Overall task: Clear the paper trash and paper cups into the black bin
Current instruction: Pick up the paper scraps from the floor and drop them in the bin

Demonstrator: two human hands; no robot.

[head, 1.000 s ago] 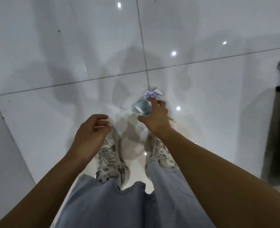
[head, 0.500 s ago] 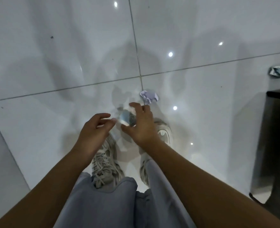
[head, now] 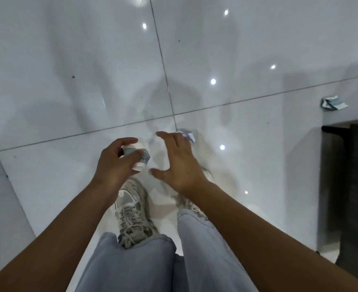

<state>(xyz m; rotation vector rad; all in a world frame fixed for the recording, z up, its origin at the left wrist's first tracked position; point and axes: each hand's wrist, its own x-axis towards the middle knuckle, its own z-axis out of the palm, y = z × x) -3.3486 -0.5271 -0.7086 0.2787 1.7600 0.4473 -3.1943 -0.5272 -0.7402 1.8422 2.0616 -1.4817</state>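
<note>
Gripping a crushed white-and-blue paper cup, the left hand idles; the spread right hand hovers nearer the crumpled white paper scrap, just beyond its fingertips.

Handover, right to left. The small crushed white-and-blue paper cup, gripped by the right hand a second ago and passing between both hands half a second ago, is now sitting in the left hand, whose fingers are curling round it. The right hand is spreading, fingers straight, holding nothing, and is now covering part of the crumpled white paper ball on the floor.
</note>
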